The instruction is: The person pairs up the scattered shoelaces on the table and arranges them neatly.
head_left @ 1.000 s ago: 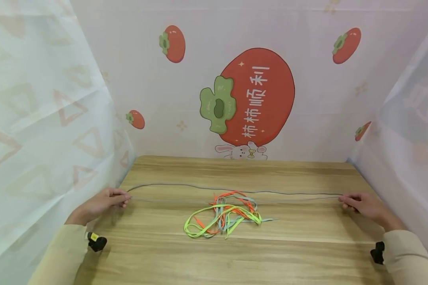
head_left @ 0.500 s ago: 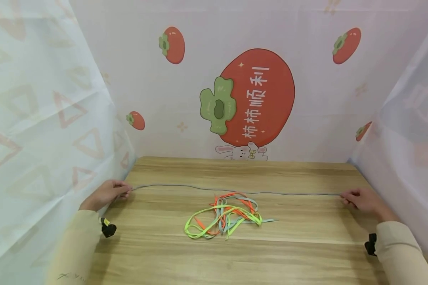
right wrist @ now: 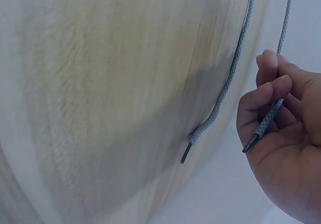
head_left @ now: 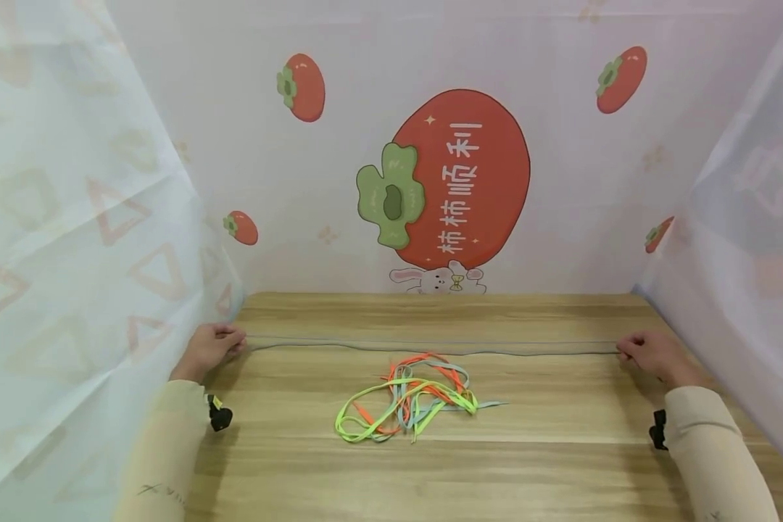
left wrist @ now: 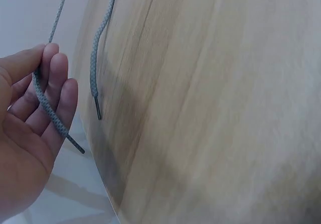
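Note:
A thin grey shoelace (head_left: 431,341) stretches nearly straight between my two hands above the back of the table. My left hand (head_left: 212,348) pinches it near one end; in the left wrist view its dark-tipped tail (left wrist: 47,103) hangs across the fingers. My right hand (head_left: 655,355) pinches the other end, and the tail (right wrist: 268,117) lies against curled fingers in the right wrist view. A second grey shoelace (head_left: 528,354) lies slightly wavy on the tabletop, just nearer than the held one. Its dark tips (left wrist: 98,108) show beside each hand.
A loose tangle of flat laces lies mid-table: yellow-green (head_left: 350,437), orange (head_left: 424,357) and pale blue (head_left: 492,404). Printed white sheets (head_left: 339,181) stand at the back and both sides of the wooden table (head_left: 431,478), close to the hands.
Both hands have moved away from the body, the left also slightly rightward. The held lace has passed from the near side of the lying lace to its far side. The tangle stays put.

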`<state>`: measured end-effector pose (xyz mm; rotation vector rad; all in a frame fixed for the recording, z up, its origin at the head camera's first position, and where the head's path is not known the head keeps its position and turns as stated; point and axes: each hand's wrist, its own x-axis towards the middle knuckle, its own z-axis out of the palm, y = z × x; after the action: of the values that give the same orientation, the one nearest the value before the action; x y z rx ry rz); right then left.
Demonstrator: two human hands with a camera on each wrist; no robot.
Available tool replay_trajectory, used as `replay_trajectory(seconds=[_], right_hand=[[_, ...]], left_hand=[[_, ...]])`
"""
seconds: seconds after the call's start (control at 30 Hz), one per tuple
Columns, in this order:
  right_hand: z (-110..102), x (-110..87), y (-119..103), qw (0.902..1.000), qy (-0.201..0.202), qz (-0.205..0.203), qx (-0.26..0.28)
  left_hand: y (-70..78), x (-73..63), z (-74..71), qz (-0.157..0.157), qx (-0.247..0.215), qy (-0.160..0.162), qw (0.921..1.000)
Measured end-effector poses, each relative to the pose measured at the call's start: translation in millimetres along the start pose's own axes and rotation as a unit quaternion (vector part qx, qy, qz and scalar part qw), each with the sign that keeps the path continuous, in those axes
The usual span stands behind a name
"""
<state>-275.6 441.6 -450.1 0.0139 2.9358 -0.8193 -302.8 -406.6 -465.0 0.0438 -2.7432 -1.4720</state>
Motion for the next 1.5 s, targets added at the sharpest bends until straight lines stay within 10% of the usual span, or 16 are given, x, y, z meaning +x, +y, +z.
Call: replay_trajectory(seconds=[0.73,1.5], right_hand=[[7.3,16.3,-14.6,0.9978,0.033,-0.024,-0.053],[23.3,29.3,-25.8,0.9928,0.053,-0.041,-0.099]], left_hand=[[8.4,18.1,20.1,0.018,0.144,0.023,0.9892],[15.5,4.0,17.3,0.043,0.131,-0.040,0.9896]])
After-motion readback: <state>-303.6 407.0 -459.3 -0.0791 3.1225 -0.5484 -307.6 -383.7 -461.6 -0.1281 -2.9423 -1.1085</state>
